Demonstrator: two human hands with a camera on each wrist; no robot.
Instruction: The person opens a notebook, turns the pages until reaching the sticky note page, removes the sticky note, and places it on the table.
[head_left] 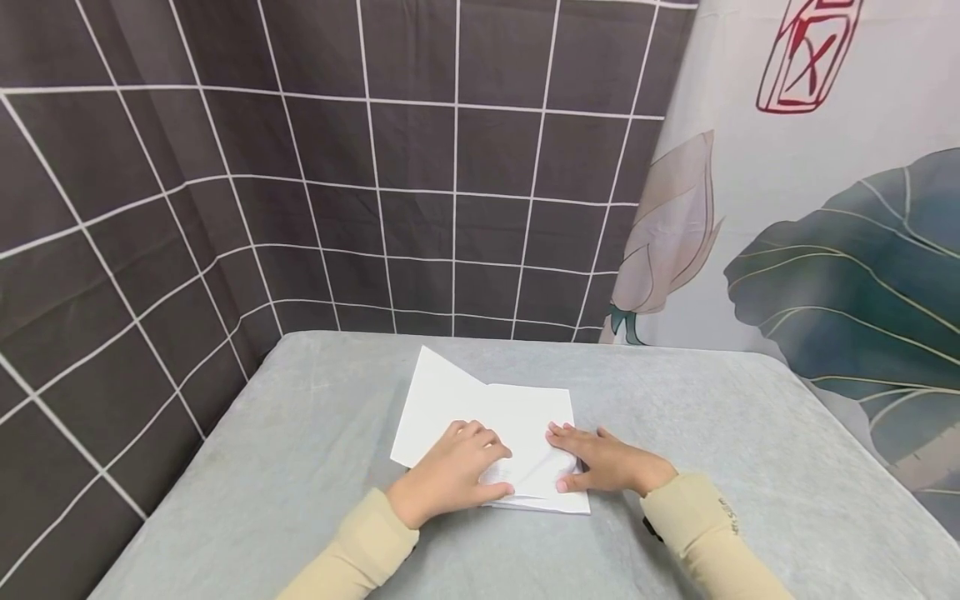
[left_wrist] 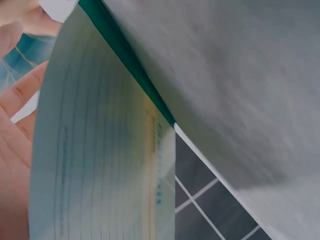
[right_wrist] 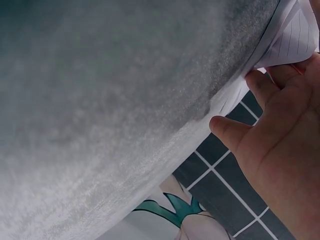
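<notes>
A notebook with white, lined pages (head_left: 525,408) lies spread on the grey table, its left leaf (head_left: 427,400) angled up toward the far left. My left hand (head_left: 457,467) rests over the near left part of the notebook, fingers loosely bent. In the left wrist view a lined page (left_wrist: 100,150) with a green edge stands in front of that hand (left_wrist: 15,145), covering part of it. At the notebook's right edge, my right hand (head_left: 607,462) presses the page with spread fingers. The right wrist view shows this hand (right_wrist: 285,120) beside a bent-up lined page corner (right_wrist: 295,42).
A grey cloth covers the table (head_left: 300,467). Behind it hangs a dark curtain (head_left: 412,225) with white grid lines, and to the right a pale curtain (head_left: 750,275) with lotus drawings.
</notes>
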